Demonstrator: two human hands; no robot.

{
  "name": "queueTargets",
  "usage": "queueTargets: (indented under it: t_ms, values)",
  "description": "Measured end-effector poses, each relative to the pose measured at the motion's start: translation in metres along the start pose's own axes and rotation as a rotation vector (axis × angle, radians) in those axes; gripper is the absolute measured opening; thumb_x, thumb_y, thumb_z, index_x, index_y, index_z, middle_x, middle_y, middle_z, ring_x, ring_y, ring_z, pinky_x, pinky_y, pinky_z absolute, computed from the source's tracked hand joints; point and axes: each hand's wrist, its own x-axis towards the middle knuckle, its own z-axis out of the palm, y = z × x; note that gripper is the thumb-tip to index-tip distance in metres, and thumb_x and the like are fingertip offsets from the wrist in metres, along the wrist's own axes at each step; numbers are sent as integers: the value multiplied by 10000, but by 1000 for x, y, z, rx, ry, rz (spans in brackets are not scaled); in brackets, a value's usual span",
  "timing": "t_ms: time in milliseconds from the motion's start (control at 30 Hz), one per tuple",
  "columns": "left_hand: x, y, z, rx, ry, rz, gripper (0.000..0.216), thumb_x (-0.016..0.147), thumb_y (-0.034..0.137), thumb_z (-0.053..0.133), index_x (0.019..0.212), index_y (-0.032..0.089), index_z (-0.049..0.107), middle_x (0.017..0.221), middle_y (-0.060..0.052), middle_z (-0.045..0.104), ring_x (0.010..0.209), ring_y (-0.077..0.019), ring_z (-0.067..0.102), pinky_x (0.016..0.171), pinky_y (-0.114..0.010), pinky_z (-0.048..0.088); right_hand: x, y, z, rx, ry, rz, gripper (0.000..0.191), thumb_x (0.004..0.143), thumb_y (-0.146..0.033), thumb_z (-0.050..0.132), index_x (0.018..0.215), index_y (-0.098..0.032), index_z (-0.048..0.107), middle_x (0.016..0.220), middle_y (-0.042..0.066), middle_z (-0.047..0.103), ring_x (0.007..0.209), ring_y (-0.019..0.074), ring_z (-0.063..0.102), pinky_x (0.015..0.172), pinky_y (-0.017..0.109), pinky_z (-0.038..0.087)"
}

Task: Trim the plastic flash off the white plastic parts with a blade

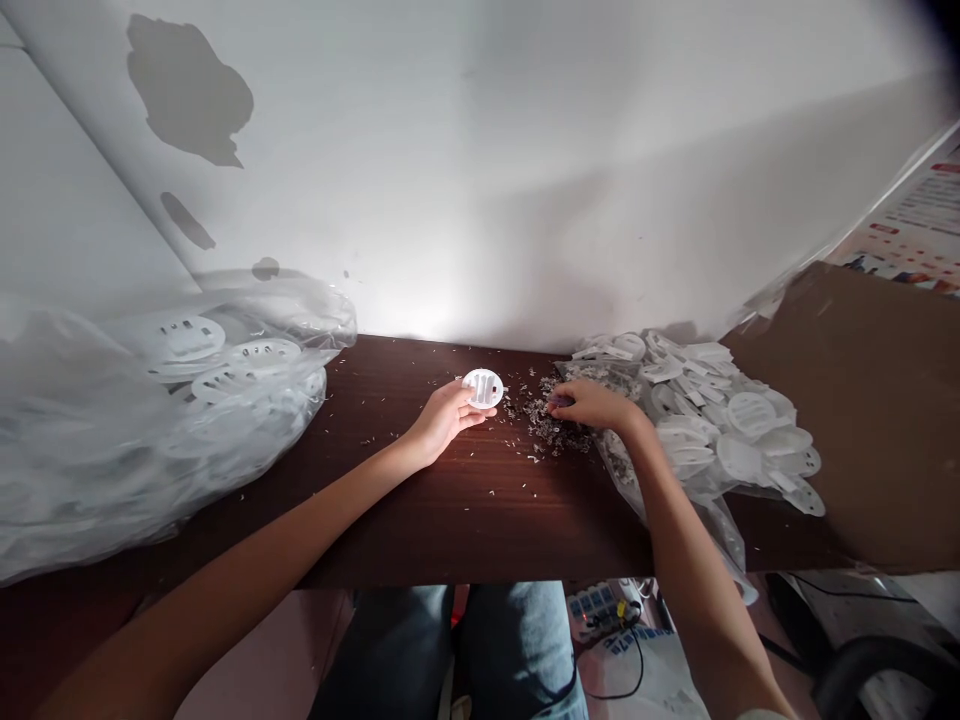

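Note:
My left hand (442, 420) grips a round white slotted plastic disc (484, 389) by its left edge, held above the dark wooden table. To the right, my right hand (592, 404) is at a heap of tiny metallic-looking pieces (551, 430), its fingertips pinched together. Whatever sits between those fingertips is too small to make out. Beside that hand lies a pile of white plastic parts (697, 400), some round, on a clear plastic bag (626, 480).
A large clear bag (172, 460) full of slotted white discs takes up the table's left side. Brown cardboard (862, 420) stands at the right. Tiny bits are scattered over the tabletop (420, 520). Below its front edge are a power strip (592, 605) and cables.

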Motion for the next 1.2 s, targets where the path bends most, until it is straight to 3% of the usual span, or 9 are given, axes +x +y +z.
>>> queueTargets:
  t_ms: [333, 567, 900, 1200]
  values:
    - [2, -1, 0, 3, -2, -3, 319, 925, 317, 650, 1168, 123, 721, 1241, -186, 766, 1007, -294, 769, 1017, -464, 569, 1, -5, 1, -5, 150, -32, 149, 860, -286, 632, 905, -199, 745, 941, 50, 775, 838, 216, 663, 721, 295, 440]
    - [4, -4, -3, 39, -7, -1, 354, 932, 353, 647, 1213, 145, 701, 1259, -178, 759, 1009, -284, 770, 996, -444, 566, 9, -13, 14, -14, 145, -103, 111, 887, -228, 651, 929, -209, 751, 995, 43, 785, 890, 206, 692, 767, 280, 453]
    - [0, -2, -1, 71, -33, -5, 362, 942, 374, 633, 1221, 149, 689, 1248, -168, 763, 995, -269, 764, 980, -428, 562, 9, -5, 11, -85, 215, -9, 140, 906, -214, 579, 840, -187, 699, 925, 77, 762, 829, 221, 646, 723, 303, 421]
    - [2, -6, -3, 78, -38, -3, 374, 937, 377, 639, 1232, 156, 702, 1239, -171, 761, 971, -266, 761, 981, -436, 556, 8, 3, 8, -46, 234, 17, 140, 915, -271, 583, 902, -184, 691, 964, 92, 746, 847, 231, 623, 735, 313, 419]
